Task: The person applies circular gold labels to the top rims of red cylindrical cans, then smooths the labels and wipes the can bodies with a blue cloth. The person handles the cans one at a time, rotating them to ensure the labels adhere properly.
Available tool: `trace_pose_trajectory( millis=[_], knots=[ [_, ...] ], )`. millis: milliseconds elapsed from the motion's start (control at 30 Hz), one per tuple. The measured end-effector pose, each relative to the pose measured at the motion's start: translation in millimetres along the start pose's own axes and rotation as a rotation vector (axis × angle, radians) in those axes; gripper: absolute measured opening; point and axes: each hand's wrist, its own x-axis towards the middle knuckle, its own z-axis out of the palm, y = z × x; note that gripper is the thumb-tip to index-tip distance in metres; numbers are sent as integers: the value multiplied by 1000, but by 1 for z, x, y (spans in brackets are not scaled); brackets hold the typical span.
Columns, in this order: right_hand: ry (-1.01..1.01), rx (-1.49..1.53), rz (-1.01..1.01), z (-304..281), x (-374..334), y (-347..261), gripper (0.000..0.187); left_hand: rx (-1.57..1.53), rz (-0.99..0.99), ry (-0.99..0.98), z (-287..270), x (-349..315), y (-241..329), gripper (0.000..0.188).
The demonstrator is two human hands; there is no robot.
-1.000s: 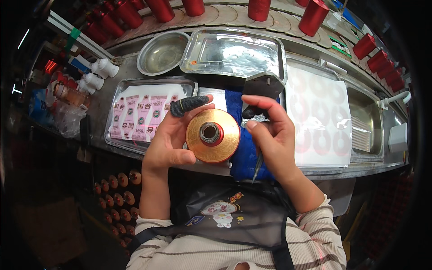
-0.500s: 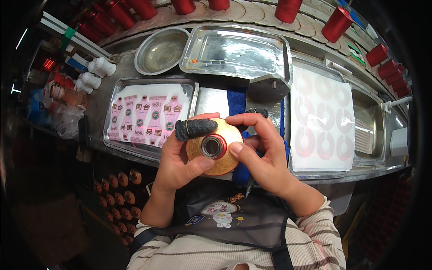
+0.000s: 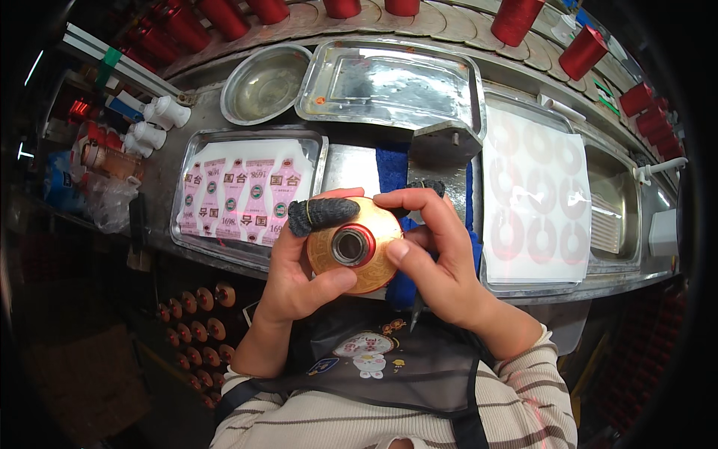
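My left grip (image 3: 293,288) is closed round the gold-topped bottle (image 3: 372,280), a dark finger cover (image 3: 329,215) lying across its top; my right grip (image 3: 447,269) holds the opposite side by thumb and forefinger, a pointed tool (image 3: 416,315) showing below; bottle located at the tabletop's (image 3: 203,114) near edge, open neck facing me.

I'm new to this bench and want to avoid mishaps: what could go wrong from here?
The gold-topped bottle is held between the left hand and right hand; it could slip, perhaps more easily where a dark finger cover lies over it.

The pointed tool jutting below the right hand aims toward the apron and might snag or prick.

The bottle's mouth is uncovered, so stray bits could fall in.
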Motion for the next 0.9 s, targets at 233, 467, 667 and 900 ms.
trace_pose_trajectory(
  millis=[233, 467, 667, 900],
  knots=[
    [-18, -87, -40, -3, -3, 0, 58, 65, 4, 10, 0, 0, -1, 67],
    [-42, -21, -22, -5, 0, 1, 51, 68, -17, 42, 2, -1, 0, 65],
    [16, 13, -6, 0, 3, 3, 42, 73, 2, 60, 4, -1, -2, 62],
    [-2, -12, -32, -1, 4, 6, 44, 76, -3, 67, 5, -1, 0, 62]
  ],
)
